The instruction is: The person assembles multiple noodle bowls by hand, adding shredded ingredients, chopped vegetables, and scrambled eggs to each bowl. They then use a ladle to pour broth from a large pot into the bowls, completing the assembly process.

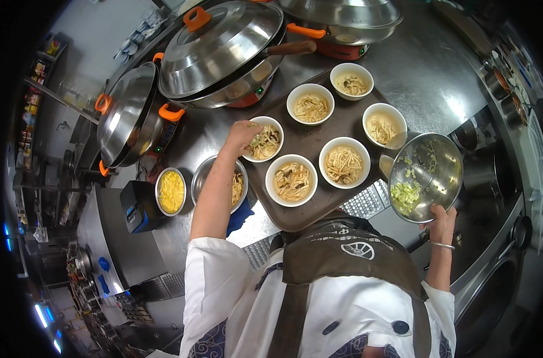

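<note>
My right hand (441,222) grips the rim of a steel mixing bowl (441,158), which tilts beside the tray's right edge. Pale green chopped scallions (405,197) lie heaped in its lower side, with loose bits up the wall. At the left, my left hand (243,135) is over a white bowl (278,124) of noodle-like strips and dark pieces. Its fingers are pinched together, and green bits show at the fingertips. Several similar white bowls stand upright on the brown tray (337,206), among them a near one (272,192) and a far one (370,74).
Lidded steel pans with orange handles (224,48) line the far and left side of the steel counter (426,77). A tub of yellow shreds (170,191), a black box-shaped device (137,206) and a steel bowl (198,190), partly behind my left forearm, sit left of the tray.
</note>
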A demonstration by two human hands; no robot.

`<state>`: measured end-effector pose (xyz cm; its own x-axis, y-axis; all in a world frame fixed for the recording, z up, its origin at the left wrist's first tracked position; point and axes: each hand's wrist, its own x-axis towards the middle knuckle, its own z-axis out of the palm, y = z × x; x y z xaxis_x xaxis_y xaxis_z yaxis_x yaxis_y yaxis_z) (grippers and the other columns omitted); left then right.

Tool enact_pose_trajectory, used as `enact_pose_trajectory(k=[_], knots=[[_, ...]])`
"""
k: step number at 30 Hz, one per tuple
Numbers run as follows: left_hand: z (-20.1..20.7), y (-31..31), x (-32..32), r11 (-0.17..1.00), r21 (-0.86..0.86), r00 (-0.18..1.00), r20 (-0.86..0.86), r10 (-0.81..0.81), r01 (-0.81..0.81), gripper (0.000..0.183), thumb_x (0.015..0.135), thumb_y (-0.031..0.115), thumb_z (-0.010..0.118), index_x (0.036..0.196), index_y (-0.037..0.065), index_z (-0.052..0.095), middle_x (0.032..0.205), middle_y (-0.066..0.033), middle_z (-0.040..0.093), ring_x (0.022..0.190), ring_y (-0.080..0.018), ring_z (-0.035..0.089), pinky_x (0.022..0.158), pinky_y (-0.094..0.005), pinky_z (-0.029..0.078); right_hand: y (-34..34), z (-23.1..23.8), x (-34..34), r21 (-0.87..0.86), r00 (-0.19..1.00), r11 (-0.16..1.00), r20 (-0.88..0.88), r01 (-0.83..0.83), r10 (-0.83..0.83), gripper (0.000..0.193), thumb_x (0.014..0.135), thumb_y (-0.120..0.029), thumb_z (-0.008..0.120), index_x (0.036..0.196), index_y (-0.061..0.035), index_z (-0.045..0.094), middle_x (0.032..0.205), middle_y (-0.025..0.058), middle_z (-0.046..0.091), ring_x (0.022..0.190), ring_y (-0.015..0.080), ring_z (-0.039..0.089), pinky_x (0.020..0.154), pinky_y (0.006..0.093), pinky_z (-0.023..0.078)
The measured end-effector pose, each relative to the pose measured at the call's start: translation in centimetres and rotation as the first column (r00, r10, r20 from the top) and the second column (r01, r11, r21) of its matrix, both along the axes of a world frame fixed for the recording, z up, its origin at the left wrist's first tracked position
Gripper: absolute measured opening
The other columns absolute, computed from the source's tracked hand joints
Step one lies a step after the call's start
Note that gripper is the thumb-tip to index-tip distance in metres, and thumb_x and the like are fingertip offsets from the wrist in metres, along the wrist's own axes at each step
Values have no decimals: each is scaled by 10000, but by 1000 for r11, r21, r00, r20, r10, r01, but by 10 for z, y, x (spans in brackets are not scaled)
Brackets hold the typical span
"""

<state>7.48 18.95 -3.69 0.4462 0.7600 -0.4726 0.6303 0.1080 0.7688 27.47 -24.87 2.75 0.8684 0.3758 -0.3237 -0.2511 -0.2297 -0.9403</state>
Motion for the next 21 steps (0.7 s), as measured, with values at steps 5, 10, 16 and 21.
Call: enact_pose_trajectory(k=[5,10,16,21], knots=[[-7,4,-4,999,20,999,-25,36,-36,222,739,242,627,854,55,590,701,-24,556,517,-111,462,367,-235,277,-4,-3,4,14,1000,1000,7,0,-1,187,697,-71,422,779,85,484,621,117,520,405,186,492,330,279,399],[-5,16,3,976,-192,989,84,125,-108,146,738,188,626,814,65,601,703,-15,533,503,-114,438,363,-232,267,-12,-10,5,58,999,998,-31,21,-19,170,690,-58,421,764,83,481,625,115,518,402,188,491,323,280,401],[13,10,73,957,-284,947,320,40,56,87,760,149,601,796,75,570,633,-8,519,449,-91,426,334,-202,210,-18,-8,5,64,994,993,-41,101,-98,176,687,-51,414,769,87,486,607,115,517,391,191,488,321,278,398],[1,-3,145,976,168,978,131,-165,142,197,740,182,609,859,25,606,648,-39,549,456,-111,462,351,-243,299,-31,-8,8,110,993,987,-22,121,-119,188,686,-54,412,784,89,484,598,114,515,377,187,478,321,271,394]])
